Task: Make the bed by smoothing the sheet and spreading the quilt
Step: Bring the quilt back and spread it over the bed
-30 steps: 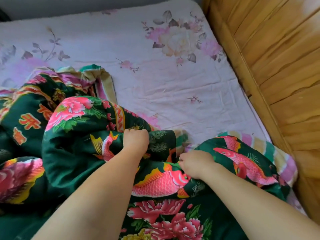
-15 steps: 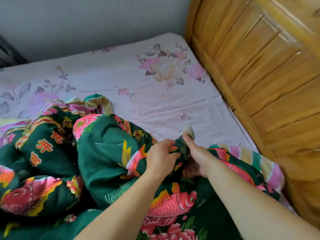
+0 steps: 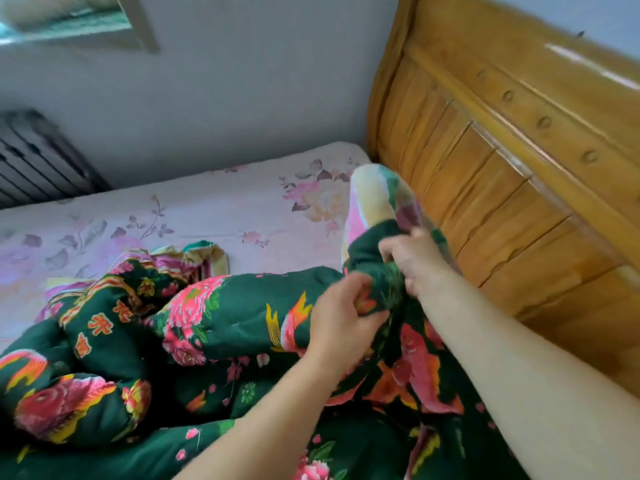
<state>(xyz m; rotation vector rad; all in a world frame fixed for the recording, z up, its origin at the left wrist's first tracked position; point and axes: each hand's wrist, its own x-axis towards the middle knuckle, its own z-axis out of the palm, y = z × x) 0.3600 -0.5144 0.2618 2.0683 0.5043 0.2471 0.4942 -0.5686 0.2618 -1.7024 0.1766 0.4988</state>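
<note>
A dark green quilt [image 3: 214, 327] with pink flowers and red fish lies bunched across the near half of the bed. Its pastel striped underside shows at a lifted corner [image 3: 372, 199] near the headboard. My left hand [image 3: 341, 317] grips a fold of the quilt just below that corner. My right hand [image 3: 414, 259] pinches the quilt a little higher and to the right, holding the corner up off the bed. The pale pink flowered sheet [image 3: 207, 216] lies flat and bare on the far half of the mattress.
A tall wooden headboard [image 3: 502, 174] runs along the right side, close to my right arm. A grey wall [image 3: 225, 81] stands behind the bed, with a dark radiator [image 3: 31, 157] at the far left and a window sill [image 3: 79, 26] above it.
Both hands have risen and shifted right toward the headboard, pulling the quilt's corner up so its striped underside now shows. My view has tilted upward, revealing the wall.
</note>
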